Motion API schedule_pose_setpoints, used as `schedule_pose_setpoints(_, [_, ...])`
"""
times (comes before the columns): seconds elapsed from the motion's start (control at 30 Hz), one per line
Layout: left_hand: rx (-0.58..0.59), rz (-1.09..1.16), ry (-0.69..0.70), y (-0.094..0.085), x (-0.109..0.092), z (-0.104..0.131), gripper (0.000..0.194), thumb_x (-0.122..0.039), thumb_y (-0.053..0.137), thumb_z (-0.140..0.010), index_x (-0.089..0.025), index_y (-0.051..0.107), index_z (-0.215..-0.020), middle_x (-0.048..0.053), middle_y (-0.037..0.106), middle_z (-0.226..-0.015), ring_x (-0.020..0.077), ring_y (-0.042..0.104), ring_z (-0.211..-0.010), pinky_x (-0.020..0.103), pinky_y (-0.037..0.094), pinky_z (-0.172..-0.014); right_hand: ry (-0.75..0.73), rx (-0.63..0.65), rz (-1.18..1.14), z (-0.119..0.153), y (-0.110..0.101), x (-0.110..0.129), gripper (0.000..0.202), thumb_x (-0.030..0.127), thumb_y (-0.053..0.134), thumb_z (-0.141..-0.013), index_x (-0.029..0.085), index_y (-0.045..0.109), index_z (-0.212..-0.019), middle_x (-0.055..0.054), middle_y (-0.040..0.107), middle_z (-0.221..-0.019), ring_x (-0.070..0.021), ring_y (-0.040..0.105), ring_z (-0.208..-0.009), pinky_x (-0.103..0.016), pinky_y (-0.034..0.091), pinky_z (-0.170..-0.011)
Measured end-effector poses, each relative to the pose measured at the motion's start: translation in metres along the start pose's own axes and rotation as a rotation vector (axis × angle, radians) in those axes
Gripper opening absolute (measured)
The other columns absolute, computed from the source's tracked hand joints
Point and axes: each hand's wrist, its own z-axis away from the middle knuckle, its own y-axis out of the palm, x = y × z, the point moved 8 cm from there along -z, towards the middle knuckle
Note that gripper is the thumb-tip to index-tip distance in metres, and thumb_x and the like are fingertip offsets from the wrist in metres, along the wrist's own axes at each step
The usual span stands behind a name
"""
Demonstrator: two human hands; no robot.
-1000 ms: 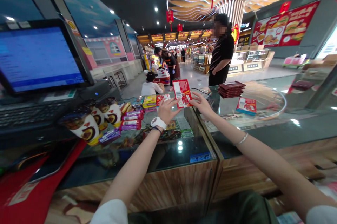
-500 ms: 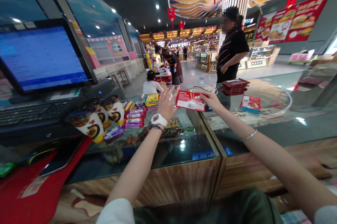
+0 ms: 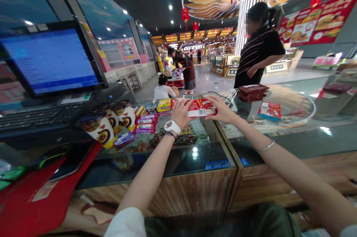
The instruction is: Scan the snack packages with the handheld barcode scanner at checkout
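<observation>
A red snack box with a white barcode side is held level just above the glass counter. My left hand, with a white watch on the wrist, has its fingers over the box's left end. At the right end, my right hand grips with the thumb at the near edge and fingers over the top. Yellow packets lie just left of my left hand. Purple-wrapped bars are piled nearer to me, beside several printed cups.
Dark red packets are stacked on the counter at right, near a small pile of red and blue boxes. At left stand a monitor and keyboard. A person in black stands across the counter.
My left hand has closed onto the box's left end. The box has tipped back, so its top face and narrow barcode side show. The person across the counter appears further right.
</observation>
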Motion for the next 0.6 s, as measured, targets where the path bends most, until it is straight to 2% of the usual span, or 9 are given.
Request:
schedule_pose_setpoints(0.13, [-0.031, -0.008, 0.035, 0.0021, 0.0038, 0.0013, 0.079, -0.041, 0.083, -0.070, -0.025, 0.052, -0.141, 0.011, 0.057, -0.138, 0.0343, 0.050, -0.130, 0.055, 0.026, -0.121, -0.094, 0.016, 0.117, 0.0022, 0.0046, 0.0054, 0.077, 0.036, 0.075, -0.076, 0.026, 0.044, -0.146, -0.013, 0.053, -0.137, -0.0340, 0.051, -0.129, -0.054, 0.041, -0.109])
schedule_pose_setpoints(0.27, [-0.037, -0.019, 0.075, 0.0032, 0.0040, 0.0023, 0.084, -0.047, 0.082, -0.070, -0.026, 0.048, -0.144, 0.012, 0.050, -0.148, 0.0356, 0.046, -0.136, 0.058, 0.026, -0.120, -0.155, -0.031, 0.139, 0.0024, 0.0008, 0.0073, 0.069, 0.032, 0.073, -0.077, 0.028, 0.047, -0.140, -0.013, 0.054, -0.137, -0.0339, 0.051, -0.128, -0.055, 0.043, -0.106])
schedule_pose_setpoints(0.43, [0.002, -0.013, 0.135, 0.0071, -0.0009, 0.0018, 0.078, -0.044, 0.081, -0.072, -0.027, 0.050, -0.142, 0.011, 0.050, -0.149, 0.0336, 0.044, -0.138, 0.057, 0.023, -0.122, -0.176, -0.044, 0.149, 0.0026, 0.0000, 0.0086, 0.058, 0.031, 0.074, -0.077, 0.026, 0.053, -0.131, -0.013, 0.054, -0.137, -0.0332, 0.050, -0.130, -0.054, 0.043, -0.108])
schedule_pose_setpoints(0.6, [-0.015, 0.023, 0.126, 0.0079, 0.0004, 0.0007, 0.071, -0.041, 0.081, -0.073, -0.028, 0.055, -0.138, 0.011, 0.052, -0.146, 0.0332, 0.048, -0.136, 0.057, 0.026, -0.120, -0.161, -0.032, 0.120, 0.0017, 0.0024, 0.0076, 0.064, 0.038, 0.076, -0.078, 0.024, 0.051, -0.135, -0.014, 0.050, -0.144, -0.0341, 0.045, -0.137, -0.055, 0.038, -0.112])
